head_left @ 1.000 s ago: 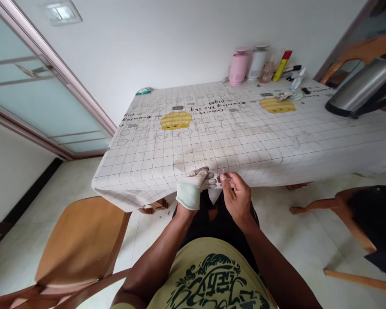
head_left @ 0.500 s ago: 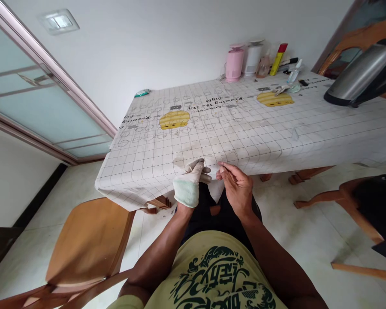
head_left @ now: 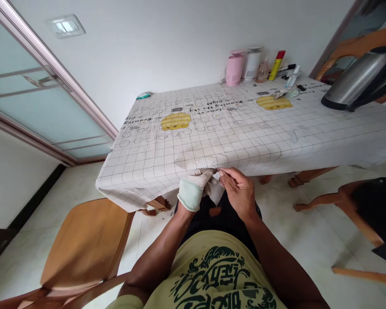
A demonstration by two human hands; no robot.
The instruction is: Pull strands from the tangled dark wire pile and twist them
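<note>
My left hand (head_left: 199, 185) wears a white knit glove (head_left: 191, 194) with a pale green cuff. Its fingers are pinched together at the table's front edge. My bare right hand (head_left: 239, 189) has thumb and forefinger pressed together, and their tips meet the gloved fingertips. Whatever lies between the fingertips is too small to make out. Both hands are over my lap, right by the hanging edge of the checked tablecloth (head_left: 209, 141).
A steel kettle (head_left: 357, 79) stands at the table's right end. Along the wall are a pink device (head_left: 234, 68), a white one (head_left: 252, 64), a bottle (head_left: 263, 71) and a red-yellow can (head_left: 277, 65). Wooden chairs flank me, one at left (head_left: 83, 240).
My hands were slightly apart and now meet at the fingertips. The gloved left hand moved right and its fingers closed. My right hand stayed pinched, nearly in place.
</note>
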